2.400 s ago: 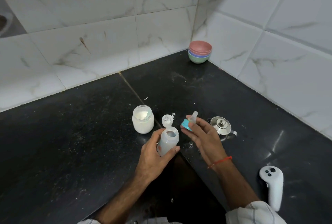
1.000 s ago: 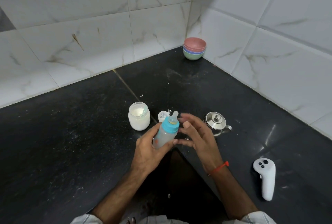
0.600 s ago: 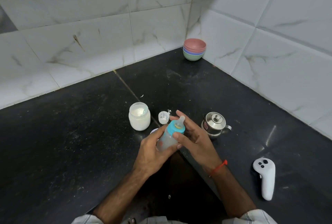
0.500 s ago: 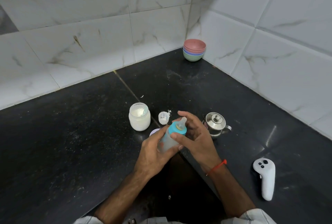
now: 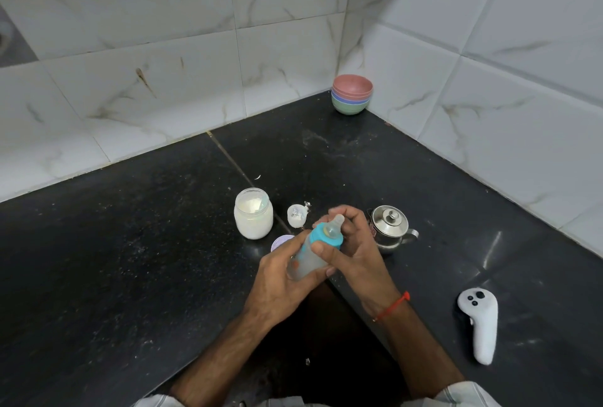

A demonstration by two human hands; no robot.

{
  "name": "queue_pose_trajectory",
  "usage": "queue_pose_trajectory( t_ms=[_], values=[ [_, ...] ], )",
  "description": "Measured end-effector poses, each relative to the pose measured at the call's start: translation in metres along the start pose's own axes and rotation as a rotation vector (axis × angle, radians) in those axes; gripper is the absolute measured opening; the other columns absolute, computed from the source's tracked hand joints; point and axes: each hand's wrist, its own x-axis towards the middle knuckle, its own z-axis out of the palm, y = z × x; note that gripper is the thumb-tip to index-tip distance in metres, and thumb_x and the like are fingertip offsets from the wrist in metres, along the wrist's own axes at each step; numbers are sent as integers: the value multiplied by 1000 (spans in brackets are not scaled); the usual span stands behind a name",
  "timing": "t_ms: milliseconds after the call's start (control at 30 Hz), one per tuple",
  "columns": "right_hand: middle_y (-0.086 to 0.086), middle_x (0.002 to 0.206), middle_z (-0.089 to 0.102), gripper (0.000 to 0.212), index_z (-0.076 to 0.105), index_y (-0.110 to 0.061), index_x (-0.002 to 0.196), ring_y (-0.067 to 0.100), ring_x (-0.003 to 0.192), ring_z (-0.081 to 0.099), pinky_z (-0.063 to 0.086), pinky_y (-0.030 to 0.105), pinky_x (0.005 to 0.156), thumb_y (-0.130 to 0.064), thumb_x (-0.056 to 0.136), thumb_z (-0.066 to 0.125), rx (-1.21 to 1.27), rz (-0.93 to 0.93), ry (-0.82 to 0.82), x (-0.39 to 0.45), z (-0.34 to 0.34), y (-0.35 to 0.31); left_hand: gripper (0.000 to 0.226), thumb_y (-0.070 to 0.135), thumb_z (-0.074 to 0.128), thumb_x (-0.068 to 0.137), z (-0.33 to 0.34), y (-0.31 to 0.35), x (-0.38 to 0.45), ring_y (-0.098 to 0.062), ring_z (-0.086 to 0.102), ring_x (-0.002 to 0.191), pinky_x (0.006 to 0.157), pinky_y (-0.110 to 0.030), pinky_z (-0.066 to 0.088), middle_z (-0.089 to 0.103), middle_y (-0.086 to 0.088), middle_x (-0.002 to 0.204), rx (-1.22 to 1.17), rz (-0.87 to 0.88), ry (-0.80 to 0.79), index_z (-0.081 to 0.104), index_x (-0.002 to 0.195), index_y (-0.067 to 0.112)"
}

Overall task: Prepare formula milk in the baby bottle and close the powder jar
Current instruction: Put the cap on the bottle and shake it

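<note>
A small baby bottle (image 5: 306, 259) with a clear body and a blue collar with teat (image 5: 328, 234) is tilted above the black counter (image 5: 130, 259). My left hand (image 5: 280, 285) wraps the bottle's body. My right hand (image 5: 355, 243) grips the blue collar from the right. The powder jar (image 5: 253, 218) stands open just left of the hands, with white powder and a scoop inside. A round pale lid (image 5: 281, 241) lies partly hidden behind my left hand. A small white cap (image 5: 296, 215) lies beside the jar.
A small steel pot with lid (image 5: 390, 227) stands right of my hands. A white controller (image 5: 479, 321) lies at the right front. Stacked coloured bowls (image 5: 352, 94) sit in the tiled corner. White tiled walls close the counter at back and right.
The blue collar with teat went from my right hand onto the bottle. My right hand then closed on the collar. The bottle has stayed in my left hand.
</note>
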Motion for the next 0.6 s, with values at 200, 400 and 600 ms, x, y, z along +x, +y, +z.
queue_pose_trajectory(
  t_ms=[200, 400, 600],
  values=[
    [23, 131, 66, 49, 54, -1, 138, 24, 117, 66, 55, 36, 98, -2, 90, 64, 67, 17, -152, -1, -5, -16, 57, 50, 77, 81, 0, 1, -2, -3, 64, 117, 93, -16, 53, 67, 22, 124, -62, 4, -14, 51, 131, 54],
    [7, 123, 73, 47, 61, -18, 133, 20, 114, 70, 56, 35, 95, -3, 90, 73, -2, 8, 115, -3, 17, -4, 60, 47, 78, 82, -4, -5, 6, -7, 62, 122, 101, -26, 53, 66, 16, 131, -10, -5, 14, 55, 138, 40],
    [22, 134, 63, 51, 50, -3, 144, 30, 128, 60, 51, 42, 107, -13, 95, 63, -65, 23, -295, -2, -17, -23, 56, 42, 80, 79, -8, -4, 6, -10, 64, 121, 101, -32, 54, 68, 15, 126, -195, -147, -243, 63, 131, 29]
  ],
)
